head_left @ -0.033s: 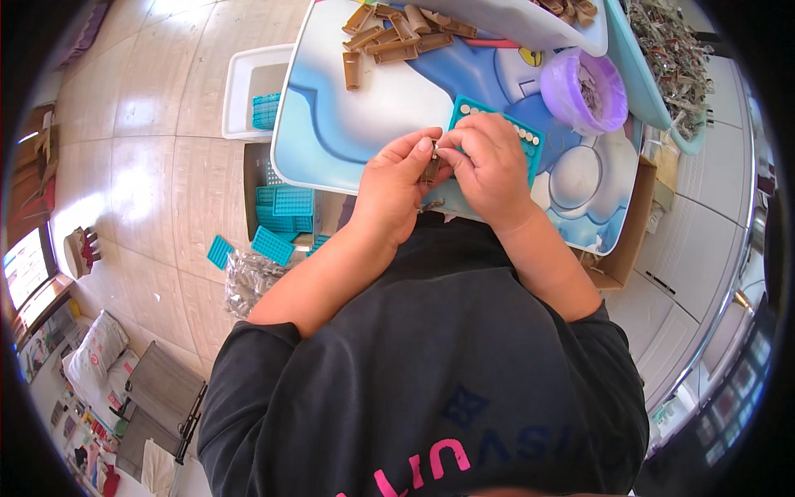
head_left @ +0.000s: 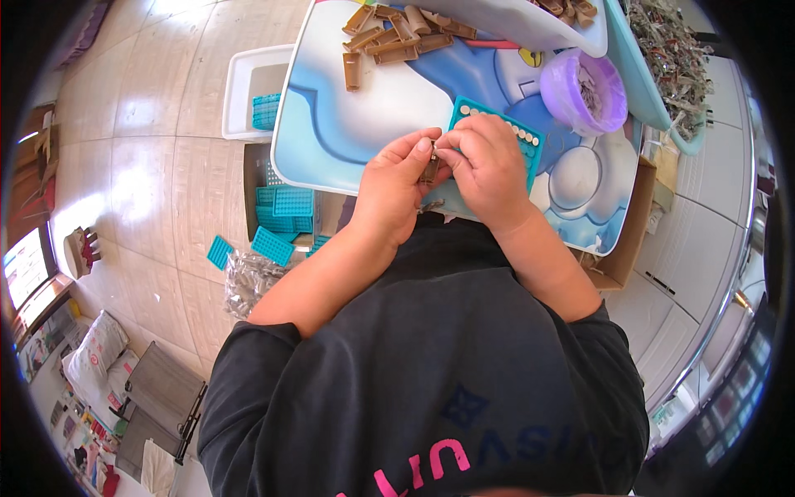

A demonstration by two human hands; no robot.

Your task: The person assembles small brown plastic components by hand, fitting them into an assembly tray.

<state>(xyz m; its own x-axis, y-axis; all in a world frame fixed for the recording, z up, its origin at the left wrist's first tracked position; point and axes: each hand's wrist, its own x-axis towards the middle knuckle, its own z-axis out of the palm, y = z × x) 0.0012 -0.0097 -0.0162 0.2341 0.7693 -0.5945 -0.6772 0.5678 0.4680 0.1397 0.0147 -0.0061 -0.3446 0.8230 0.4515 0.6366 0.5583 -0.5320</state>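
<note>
My left hand (head_left: 396,180) is closed round a small brown trough-shaped plastic piece (head_left: 429,172), held upright near the table's front edge. The fingertips of my right hand (head_left: 487,170) pinch at the top of that piece, where something small and shiny shows; the fingers hide most of it. Behind my right hand lies a teal tray (head_left: 537,156) with a row of small round whitish pieces along its edge. At the far left of the table lies a heap of similar brown pieces (head_left: 396,48).
The cartoon-patterned table (head_left: 331,124) has a purple basin (head_left: 584,87) at right. A large light-teal tub (head_left: 642,79) with shredded material stands beyond it. A white bin (head_left: 236,103), teal trays (head_left: 286,207) in a box and a clear bag (head_left: 248,282) are at left.
</note>
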